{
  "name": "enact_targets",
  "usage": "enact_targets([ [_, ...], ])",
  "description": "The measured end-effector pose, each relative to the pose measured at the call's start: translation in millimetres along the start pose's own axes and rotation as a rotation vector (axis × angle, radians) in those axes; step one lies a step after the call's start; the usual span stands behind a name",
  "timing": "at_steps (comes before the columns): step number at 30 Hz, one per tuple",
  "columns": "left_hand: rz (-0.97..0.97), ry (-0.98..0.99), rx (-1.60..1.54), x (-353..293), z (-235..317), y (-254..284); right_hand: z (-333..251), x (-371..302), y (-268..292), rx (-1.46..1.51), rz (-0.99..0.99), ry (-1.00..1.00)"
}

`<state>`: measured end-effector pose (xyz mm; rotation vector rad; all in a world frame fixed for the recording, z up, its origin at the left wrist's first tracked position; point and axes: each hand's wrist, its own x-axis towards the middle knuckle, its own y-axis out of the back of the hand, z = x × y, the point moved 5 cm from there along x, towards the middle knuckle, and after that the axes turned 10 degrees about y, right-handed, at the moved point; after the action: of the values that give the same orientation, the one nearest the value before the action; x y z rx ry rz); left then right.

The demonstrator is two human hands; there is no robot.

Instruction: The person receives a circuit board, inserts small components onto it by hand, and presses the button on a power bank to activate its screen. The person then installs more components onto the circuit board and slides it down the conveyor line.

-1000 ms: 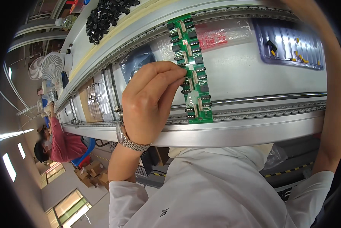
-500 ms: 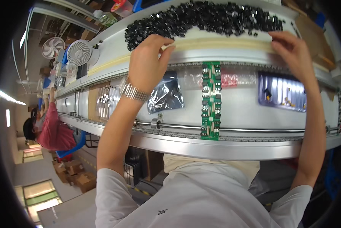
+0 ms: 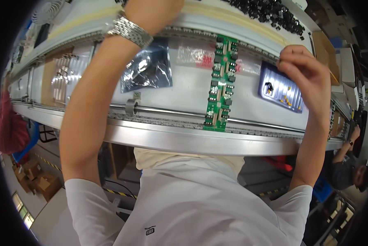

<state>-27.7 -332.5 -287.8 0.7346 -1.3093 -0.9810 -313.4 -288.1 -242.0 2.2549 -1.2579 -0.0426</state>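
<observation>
1. Workshop surroundings ring the view: counting hours from its middle, cardboard boxes (image 3: 42,180) lie at 8 o'clock, a red sleeve (image 3: 11,127) shows at 9, and a co-worker (image 3: 346,172) is between 3 and 4.
2. Pale surface (image 3: 184,92), set between two chain tracks, with a metal rail (image 3: 180,141) along its 6 o'clock side.
3. Green circuit board (image 3: 219,88) at 1 o'clock, reaching from the far track to the near one; neither hand touches it.
4. Left hand (image 3: 157,14), a metal watch (image 3: 128,29) on its wrist, is between 11 and 12, cut by the upper edge; I cannot tell whether its fingers are open or closed.
5. Right hand (image 3: 305,71) at 2 o'clock: fingers bent, thumb near the index; whether they grip anything, I cannot tell.
6. Black parts (image 3: 266,14) heaped at 1 o'clock, beyond the board.
7. Purple tray (image 3: 275,76) just past 2 o'clock, partly behind the right hand, holding yellow pieces (image 3: 288,101).
8. Silvery bag (image 3: 149,67) at 11 o'clock.
</observation>
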Motion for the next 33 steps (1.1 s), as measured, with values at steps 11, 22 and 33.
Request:
enact_targets([
  [11,-0.032,0.029,-0.264,-33,10,-3,-65,-82,-104,-0.278,-0.027,0.090],
  [22,0.034,-0.053,-0.378,-25,14,25,-66,-79,-119,-0.450,-0.172,0.236],
  [33,0.109,-0.178,-0.482,-21,24,42,-65,-73,-113,-0.490,-0.201,0.233],
])
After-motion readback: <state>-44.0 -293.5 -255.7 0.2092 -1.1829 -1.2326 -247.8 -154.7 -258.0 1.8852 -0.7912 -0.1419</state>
